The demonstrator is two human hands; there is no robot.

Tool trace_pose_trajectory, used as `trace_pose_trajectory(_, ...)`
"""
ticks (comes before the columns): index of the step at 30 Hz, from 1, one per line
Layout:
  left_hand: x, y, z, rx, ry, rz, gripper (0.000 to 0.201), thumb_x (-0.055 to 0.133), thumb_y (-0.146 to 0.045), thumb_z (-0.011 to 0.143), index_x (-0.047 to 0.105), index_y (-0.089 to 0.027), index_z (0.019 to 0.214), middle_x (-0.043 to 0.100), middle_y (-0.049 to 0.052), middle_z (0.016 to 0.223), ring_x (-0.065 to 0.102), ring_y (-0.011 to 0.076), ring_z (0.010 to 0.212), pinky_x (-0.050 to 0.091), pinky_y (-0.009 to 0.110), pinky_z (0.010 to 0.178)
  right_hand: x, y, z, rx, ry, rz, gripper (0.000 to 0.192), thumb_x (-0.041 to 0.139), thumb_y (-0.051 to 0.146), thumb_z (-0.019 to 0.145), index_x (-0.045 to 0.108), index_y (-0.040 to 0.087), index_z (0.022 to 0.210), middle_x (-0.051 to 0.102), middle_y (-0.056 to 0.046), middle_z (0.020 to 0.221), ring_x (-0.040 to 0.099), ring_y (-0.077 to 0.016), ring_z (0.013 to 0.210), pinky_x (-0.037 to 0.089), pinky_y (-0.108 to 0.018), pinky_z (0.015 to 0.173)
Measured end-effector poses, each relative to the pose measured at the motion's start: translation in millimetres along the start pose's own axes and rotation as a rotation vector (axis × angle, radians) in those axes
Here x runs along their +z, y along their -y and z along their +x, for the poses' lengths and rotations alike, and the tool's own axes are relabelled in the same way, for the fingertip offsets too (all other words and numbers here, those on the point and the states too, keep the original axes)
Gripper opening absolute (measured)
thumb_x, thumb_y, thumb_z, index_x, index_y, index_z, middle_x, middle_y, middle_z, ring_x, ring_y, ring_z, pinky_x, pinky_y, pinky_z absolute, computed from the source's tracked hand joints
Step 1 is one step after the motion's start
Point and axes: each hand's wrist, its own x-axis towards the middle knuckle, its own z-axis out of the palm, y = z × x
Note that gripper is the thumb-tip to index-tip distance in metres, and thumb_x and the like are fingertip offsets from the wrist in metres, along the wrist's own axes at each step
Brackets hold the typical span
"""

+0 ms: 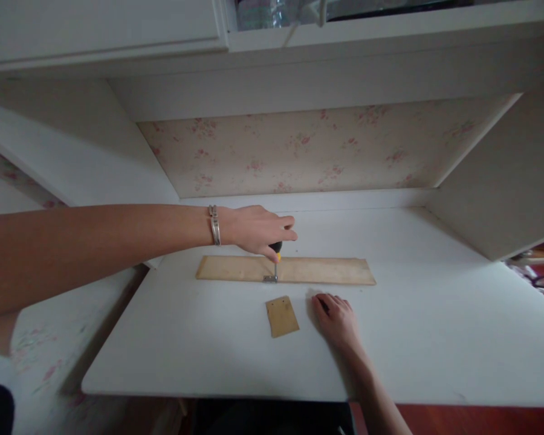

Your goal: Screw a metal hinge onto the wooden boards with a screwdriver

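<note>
My left hand (263, 231), with a silver bracelet on its wrist, reaches in from the left. Its fingers are closed on the black and yellow handle of a screwdriver (276, 249). The screwdriver stands nearly upright, and its shaft comes down at a small metal hinge (269, 278) on the near edge of a long wooden board (326, 270). Close to the board, my right hand (338, 317) rests on the tabletop with curled fingers. Something dark shows among those fingers, but I cannot make it out. A small wooden piece (282, 316) with small holes lies between that hand and the hinge.
The white desk (185, 356) has a rounded front left corner. A white cabinet (104, 30) overhangs it, and side panels (503, 175) stand at both ends. Behind is a floral back wall (294, 154). Several items lie beyond the right panel.
</note>
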Motion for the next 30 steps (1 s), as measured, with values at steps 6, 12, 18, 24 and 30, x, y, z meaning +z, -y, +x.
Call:
trace_pose_trajectory(6,4.6,-1,-2,0.010,0.023,0.041,0.024,0.053,-0.041,0.089,0.054,-0.028,0.109,0.059,0.004,0.099,0.057,0.0189,0.076,0.035,0.028,0.057,0,0,1,0.006,0.005,0.008,0.034,0.038,0.037,0.094,0.066,0.020,0.086,0.066,-0.005,0.081,0.058,-0.0197,0.078,0.034,-0.030,0.075)
trace_pose_trajectory(12,2.5,4,-1,0.026,0.000,0.020,0.042,0.064,-0.041,0.081,0.050,-0.028,0.118,0.053,0.005,0.115,0.057,0.0176,0.078,0.037,0.028,0.059,2,-1,0,0.010,0.002,0.014,0.034,0.039,0.038,0.094,0.066,0.020,0.086,0.066,-0.005,0.081,0.058,-0.0191,0.078,0.034,-0.029,0.075)
trace_pose_trajectory(18,8.0,3,-1,0.066,0.001,0.047,0.023,0.062,-0.033,0.084,0.057,-0.024,0.104,0.056,0.004,0.100,0.055,0.0178,0.080,0.035,0.027,0.057,0,1,0,0.010,0.010,0.018,0.035,0.038,0.039,0.095,0.066,0.019,0.087,0.066,-0.005,0.083,0.058,-0.0191,0.080,0.033,-0.029,0.076)
trace_pose_trajectory(24,11.2,5,-4,0.152,0.006,0.076,0.027,0.060,-0.008,0.077,0.056,-0.023,0.099,0.055,0.004,0.104,0.053,0.0180,0.089,0.036,0.027,0.062,-3,2,0,0.011,0.016,0.025,0.034,0.038,0.039,0.095,0.065,0.020,0.088,0.066,-0.004,0.084,0.057,-0.0192,0.080,0.033,-0.029,0.076)
trace_pose_trajectory(30,8.4,0,-3,-0.024,0.040,0.062,0.022,0.055,-0.031,0.085,0.055,-0.023,0.106,0.058,0.006,0.098,0.056,0.0170,0.070,0.034,0.028,0.054,-5,4,0,0.020,0.021,0.013,0.034,0.038,0.038,0.094,0.065,0.020,0.086,0.065,-0.005,0.082,0.057,-0.0194,0.080,0.033,-0.029,0.076)
